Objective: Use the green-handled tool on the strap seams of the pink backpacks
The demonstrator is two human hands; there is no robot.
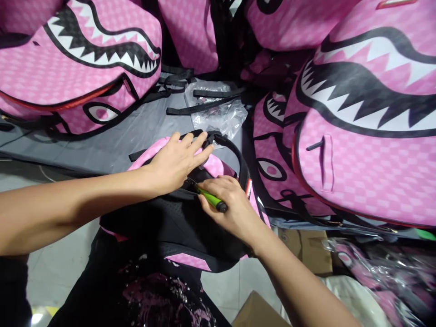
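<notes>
A black and pink backpack (pixel 177 227) lies in front of me, its black padded side up, over my lap and the table's near edge. Flat on its pink top strip rests my left hand (pixel 180 159), fingers spread and holding nothing. Gripped in my right hand (pixel 228 200) is a green-handled tool (pixel 211 198) with a black end. Its thin tip points left at the black fabric just below my left hand, where the exact contact is hidden. A black strap (pixel 242 159) loops up beside my right hand.
Large pink backpacks with toothed mouth prints stand at the left (pixel 112 50) and right (pixel 368 150). Clear plastic bags (pixel 218 120) and loose black straps lie on the grey table cover (pixel 136 122). Below right are a cardboard box (pixel 306 250) and plastic-wrapped pink goods (pixel 384 277).
</notes>
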